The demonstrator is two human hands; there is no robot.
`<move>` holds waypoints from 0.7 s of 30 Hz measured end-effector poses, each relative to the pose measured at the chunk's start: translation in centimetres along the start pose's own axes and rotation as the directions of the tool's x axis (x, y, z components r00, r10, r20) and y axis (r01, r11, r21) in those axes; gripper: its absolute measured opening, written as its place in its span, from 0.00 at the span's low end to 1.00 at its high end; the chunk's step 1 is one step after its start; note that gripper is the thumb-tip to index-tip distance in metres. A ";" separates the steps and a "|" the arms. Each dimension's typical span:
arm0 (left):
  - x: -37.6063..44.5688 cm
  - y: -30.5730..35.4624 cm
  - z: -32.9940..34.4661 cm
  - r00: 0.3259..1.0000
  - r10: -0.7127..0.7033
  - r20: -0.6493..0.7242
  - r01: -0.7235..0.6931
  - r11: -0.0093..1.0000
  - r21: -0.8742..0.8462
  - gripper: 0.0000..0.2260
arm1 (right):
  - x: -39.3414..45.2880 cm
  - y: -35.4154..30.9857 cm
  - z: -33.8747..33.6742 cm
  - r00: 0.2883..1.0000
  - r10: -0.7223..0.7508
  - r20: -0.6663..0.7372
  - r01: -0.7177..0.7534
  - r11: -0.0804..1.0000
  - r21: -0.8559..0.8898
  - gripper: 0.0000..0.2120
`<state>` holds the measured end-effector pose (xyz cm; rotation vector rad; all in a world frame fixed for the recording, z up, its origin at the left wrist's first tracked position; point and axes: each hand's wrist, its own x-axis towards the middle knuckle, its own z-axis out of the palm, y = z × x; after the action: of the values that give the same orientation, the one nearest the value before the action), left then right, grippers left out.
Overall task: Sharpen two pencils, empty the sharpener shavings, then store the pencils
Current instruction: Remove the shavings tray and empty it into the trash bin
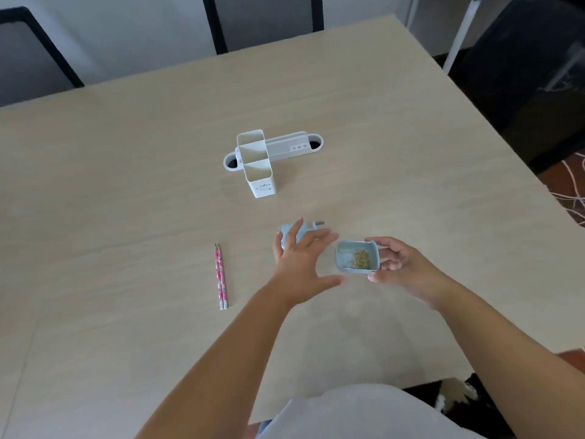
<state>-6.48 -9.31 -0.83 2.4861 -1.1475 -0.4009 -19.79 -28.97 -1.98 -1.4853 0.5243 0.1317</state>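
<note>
Two pink patterned pencils [221,275] lie side by side on the table, tips pointing away from me, left of my hands. My left hand [300,261] is spread open, its fingers resting on the light blue sharpener body [286,233], whose crank handle [318,224] sticks out to the right. My right hand [402,264] holds the light blue shavings drawer [357,257] by its right side, just above the table. A small heap of brown shavings [361,259] lies inside the drawer. A white pencil holder [258,164] with two compartments stands farther back.
The light wooden table [126,185] has a white cable grommet strip [285,148] behind the pencil holder. Dark chairs [262,23] stand beyond the far edge. The right table edge drops to a floor with cables [573,198].
</note>
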 end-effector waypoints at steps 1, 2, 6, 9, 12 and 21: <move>0.2 0.8 0.1 1.000 0.016 0.001 -0.016 0.999 -0.033 0.33 | -0.6 -0.2 -0.4 1.000 0.011 0.007 -0.011 1.000 0.011 0.30; 0.5 1.5 0.1 1.000 0.030 0.001 -0.030 0.997 -0.070 0.31 | -1.2 -0.3 -0.8 1.000 0.027 0.006 -0.027 0.999 0.021 0.30; 1.9 4.1 1.1 0.993 0.120 -0.004 -0.119 0.987 -0.108 0.27 | -4.2 -0.4 -3.6 0.994 0.110 -0.004 -0.108 0.979 0.174 0.27; 2.9 6.8 2.3 0.974 0.226 0.036 -0.221 0.970 -0.102 0.27 | -6.9 0.9 -5.5 0.985 0.147 -0.092 -0.107 0.931 0.350 0.27; 3.8 10.1 4.0 0.935 0.339 0.105 -0.326 0.937 -0.124 0.28 | -10.1 3.0 -7.2 0.964 0.169 -0.205 -0.057 0.885 0.463 0.38; 4.4 18.1 13.0 0.724 0.550 0.416 -0.514 0.833 -0.207 0.28 | -21.8 10.3 -9.4 0.736 0.329 -0.591 0.148 0.774 0.615 0.26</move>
<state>-21.00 -26.30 -4.83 1.8989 -1.9220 -0.8697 -45.47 -31.94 -2.45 -0.7806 1.1218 -0.5034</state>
